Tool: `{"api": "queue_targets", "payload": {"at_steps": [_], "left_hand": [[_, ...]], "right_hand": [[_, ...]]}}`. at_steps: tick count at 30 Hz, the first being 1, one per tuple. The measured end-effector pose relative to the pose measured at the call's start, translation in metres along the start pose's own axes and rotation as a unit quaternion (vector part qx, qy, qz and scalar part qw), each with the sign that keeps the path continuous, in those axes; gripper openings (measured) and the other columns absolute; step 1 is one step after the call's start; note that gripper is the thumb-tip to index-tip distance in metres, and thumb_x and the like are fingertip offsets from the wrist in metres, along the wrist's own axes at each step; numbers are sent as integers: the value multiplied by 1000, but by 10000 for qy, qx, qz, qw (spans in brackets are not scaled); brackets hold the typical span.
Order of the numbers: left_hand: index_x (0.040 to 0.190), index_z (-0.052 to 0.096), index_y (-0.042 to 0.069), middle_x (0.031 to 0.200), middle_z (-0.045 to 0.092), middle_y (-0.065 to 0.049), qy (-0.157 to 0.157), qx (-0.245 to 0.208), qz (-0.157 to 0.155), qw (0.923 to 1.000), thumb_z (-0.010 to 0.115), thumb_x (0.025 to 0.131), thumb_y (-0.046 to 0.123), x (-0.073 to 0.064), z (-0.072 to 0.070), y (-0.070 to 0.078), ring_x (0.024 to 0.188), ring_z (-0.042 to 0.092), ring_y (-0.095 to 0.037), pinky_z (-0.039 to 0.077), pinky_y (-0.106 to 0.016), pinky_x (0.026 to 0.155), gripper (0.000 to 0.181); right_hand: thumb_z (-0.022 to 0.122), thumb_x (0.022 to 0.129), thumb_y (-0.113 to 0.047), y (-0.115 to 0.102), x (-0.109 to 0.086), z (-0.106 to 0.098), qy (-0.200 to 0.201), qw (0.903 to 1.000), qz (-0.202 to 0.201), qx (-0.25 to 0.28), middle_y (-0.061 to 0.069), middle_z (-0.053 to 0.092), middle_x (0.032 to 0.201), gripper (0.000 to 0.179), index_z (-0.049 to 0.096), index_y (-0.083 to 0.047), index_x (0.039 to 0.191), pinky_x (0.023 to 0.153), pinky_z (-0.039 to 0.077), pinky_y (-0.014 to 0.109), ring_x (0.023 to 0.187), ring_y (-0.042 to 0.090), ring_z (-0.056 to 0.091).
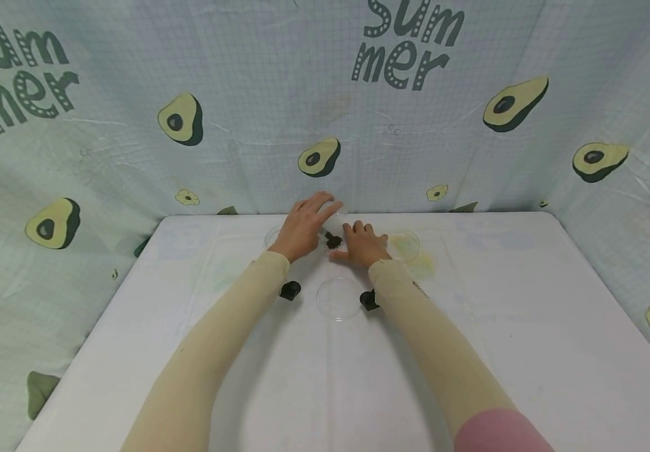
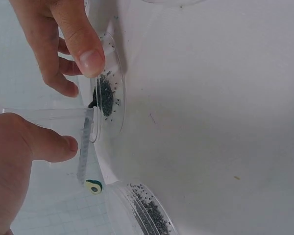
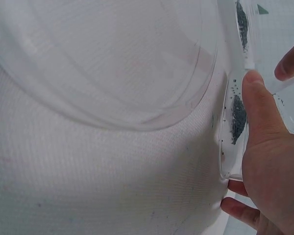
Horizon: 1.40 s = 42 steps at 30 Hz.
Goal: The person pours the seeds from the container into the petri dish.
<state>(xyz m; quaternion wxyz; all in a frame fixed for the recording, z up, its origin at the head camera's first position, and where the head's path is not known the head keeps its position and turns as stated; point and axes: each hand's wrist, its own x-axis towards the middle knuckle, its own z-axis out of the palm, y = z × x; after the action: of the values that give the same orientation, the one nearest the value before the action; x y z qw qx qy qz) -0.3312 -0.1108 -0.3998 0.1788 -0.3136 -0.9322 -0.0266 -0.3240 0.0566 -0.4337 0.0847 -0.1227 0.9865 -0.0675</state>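
Observation:
My left hand (image 1: 304, 227) holds a clear plastic container (image 2: 49, 117) tipped on its side, its thumb along the wall. The container's mouth is over the rim of a clear petri dish (image 2: 118, 120), with a dark streak along its inside. Dark granules (image 2: 106, 95) lie heaped in that dish, a few scattered around the heap. My right hand (image 1: 365, 245) grips the dish at its right side, the thumb on the near rim and the other fingers round the far side. Those far fingers are partly hidden in the right wrist view.
Left of the hands stands another clear dish (image 2: 169, 227) with dark granules. A bare clear dish (image 1: 338, 298) lies nearer me, between the forearms. To the right is a dish (image 1: 405, 247) with yellowish contents. A patterned curtain (image 1: 268, 125) hangs behind the white table (image 1: 500, 301).

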Motion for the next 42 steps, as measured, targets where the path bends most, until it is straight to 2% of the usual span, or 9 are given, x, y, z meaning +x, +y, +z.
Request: {"api": "queue_targets", "payload": {"at_steps": [4,13,20,27,32,38,42], "left_hand": [[146,40,21,147,41,-4,44,-251,-336,9991,69,80,-5,-2,-2,-4,141,35,-21,40,-46,108,76],[147,38,20,150,39,-6,298,-906,-701,9930,80,74,4,-8,-6,-11,141,36,-23,37,-50,109,86],[148,35,18,152,38,-7,374,-1621,-1147,9794,85,71,7,-18,-13,-17,141,36,-26,32,-51,114,92],[150,32,17,153,35,-8,362,-2183,-1458,9643,84,73,8,-30,-20,-23,142,35,-27,33,-44,116,93],[151,30,16,154,32,-7,262,-2407,-1593,9571,84,74,11,-36,-24,-24,143,33,-25,32,-42,117,94],[154,22,15,157,27,-8,63,-2579,-1865,9480,83,76,15,-46,-31,-21,146,28,-26,30,-44,118,98],[156,17,20,158,26,-8,43,-2565,-1921,9473,82,77,17,-54,-36,-21,146,27,-26,30,-45,118,102]], "right_hand": [[54,85,-69,-2,-1,-3,-2,10000,-40,-34,15,42,142,87,33,-13,148,100,37,69,131,34,40],[51,85,-71,-3,-4,-9,-72,9995,-51,-308,15,43,144,87,35,-13,147,105,28,73,134,36,40],[50,84,-73,0,0,-7,-95,9991,-94,-407,15,44,144,90,33,-12,149,106,25,73,134,37,41],[56,81,-73,0,-1,-9,21,9998,-155,-85,15,39,149,97,27,-14,153,108,23,71,136,38,38],[60,80,-70,1,-7,-13,268,9994,-226,63,14,40,148,95,32,-15,151,107,26,68,134,37,40],[62,80,-68,3,-15,-13,469,9983,-314,168,14,44,145,88,39,-15,147,106,29,65,132,36,43],[62,81,-67,4,-19,-14,520,9978,-362,211,14,44,145,87,40,-15,147,107,29,63,132,36,43]]}}
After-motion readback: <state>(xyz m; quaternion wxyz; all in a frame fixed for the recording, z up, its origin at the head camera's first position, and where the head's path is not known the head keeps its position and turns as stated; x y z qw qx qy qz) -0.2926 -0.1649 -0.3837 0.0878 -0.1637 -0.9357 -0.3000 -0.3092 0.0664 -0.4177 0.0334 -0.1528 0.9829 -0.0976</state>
